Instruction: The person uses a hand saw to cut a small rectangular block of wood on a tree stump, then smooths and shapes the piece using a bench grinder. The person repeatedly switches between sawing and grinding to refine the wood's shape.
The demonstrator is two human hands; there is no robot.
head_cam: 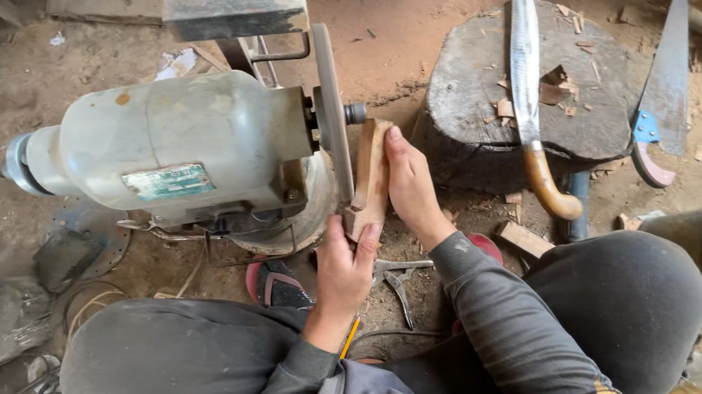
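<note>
A pale grey motor [168, 146] lies on the dirt floor with a thin grinding disc [332, 113] on its right end. I press a small wooden piece [370, 177] flat against the disc's face. My left hand [344, 268] grips the piece's lower end from below. On the upper right side of the piece rests my right hand [407, 182], its fingers against the wood. Both sleeves are dark grey, and my knees frame the scene at the bottom.
A round wooden chopping block [480, 106] stands to the right with a long knife [528, 85] lying on it. A handsaw [665, 94] leans at far right. Metal pliers [399, 280] and a red sandal [276, 285] lie below the motor. Wood chips litter the ground.
</note>
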